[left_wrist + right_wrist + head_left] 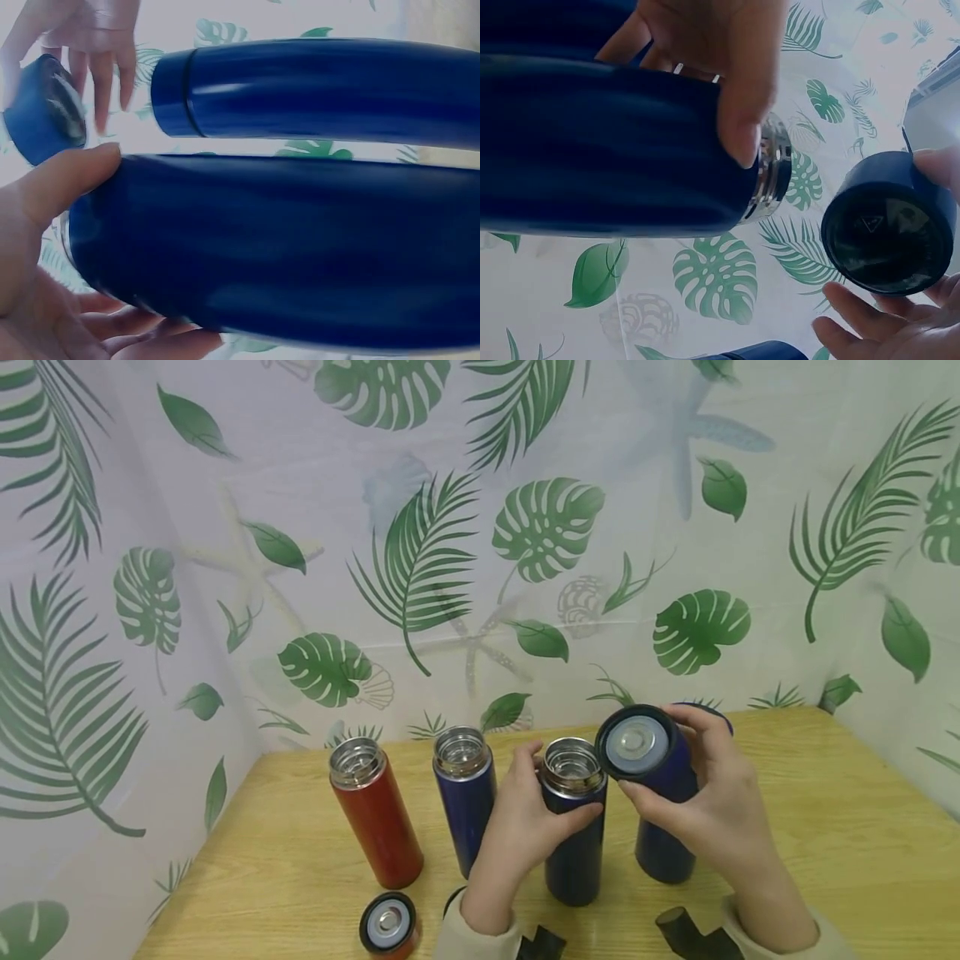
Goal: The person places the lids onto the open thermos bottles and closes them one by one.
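Observation:
In the head view, my left hand (517, 843) grips an uncapped dark blue thermos bottle (576, 856) just below its steel neck. The bottle stands upright on the table, its mouth facing up. My right hand (723, 806) pinches a blue screw lid (637, 747) between thumb and fingers, beside and slightly above that mouth. The lid is tipped so its pale inner disc and black rim show. In the right wrist view, the lid (889, 225) is apart from the steel neck (772, 172). The left thumb lies along the bottle's shoulder in the left wrist view.
Left of my hands stand an open red bottle (378, 827) and an open blue bottle (461, 802). A capped blue bottle (665, 852) stands behind my right hand. The red bottle's lid (390, 927) lies upside down near the front. A leaf-print cloth (465, 568) hangs behind the wooden table (247, 877).

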`<act>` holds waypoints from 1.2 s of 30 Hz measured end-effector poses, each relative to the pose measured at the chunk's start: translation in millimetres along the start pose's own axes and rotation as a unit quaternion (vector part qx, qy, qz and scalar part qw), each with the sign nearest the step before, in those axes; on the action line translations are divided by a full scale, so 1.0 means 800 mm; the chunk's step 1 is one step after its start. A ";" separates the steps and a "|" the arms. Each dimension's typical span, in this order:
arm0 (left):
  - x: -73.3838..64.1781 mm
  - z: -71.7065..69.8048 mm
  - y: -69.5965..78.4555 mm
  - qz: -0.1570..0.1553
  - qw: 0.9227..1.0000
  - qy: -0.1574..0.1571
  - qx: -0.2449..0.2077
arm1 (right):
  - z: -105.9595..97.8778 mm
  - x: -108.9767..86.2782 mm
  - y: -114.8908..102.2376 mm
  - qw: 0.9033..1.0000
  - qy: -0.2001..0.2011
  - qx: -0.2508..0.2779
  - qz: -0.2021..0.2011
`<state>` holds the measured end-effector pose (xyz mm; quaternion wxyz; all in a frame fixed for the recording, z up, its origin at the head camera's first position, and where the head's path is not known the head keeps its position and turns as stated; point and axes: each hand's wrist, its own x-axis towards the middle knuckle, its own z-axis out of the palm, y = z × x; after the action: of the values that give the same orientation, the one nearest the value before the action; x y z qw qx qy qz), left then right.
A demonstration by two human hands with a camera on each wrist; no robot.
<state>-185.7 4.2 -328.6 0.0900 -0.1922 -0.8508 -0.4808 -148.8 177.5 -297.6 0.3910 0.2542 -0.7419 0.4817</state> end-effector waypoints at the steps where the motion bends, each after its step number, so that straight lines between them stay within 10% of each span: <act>1: -0.002 -0.002 0.002 0.002 1.000 -0.010 0.001 | 0.000 0.000 0.000 1.000 0.000 0.006 0.000; 12: -0.018 -0.017 0.023 0.009 0.995 -0.091 0.041 | -0.001 0.002 -0.002 0.999 -0.033 0.004 -0.005; 36: -0.020 -0.036 0.013 0.038 0.990 -0.129 0.045 | 0.012 -0.002 -0.011 0.996 -0.069 -0.050 -0.022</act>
<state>-167.5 -19.4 -310.8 0.0059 -0.2804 -0.8683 -0.4091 -144.2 165.0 -296.7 0.3620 0.2833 -0.7842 0.4168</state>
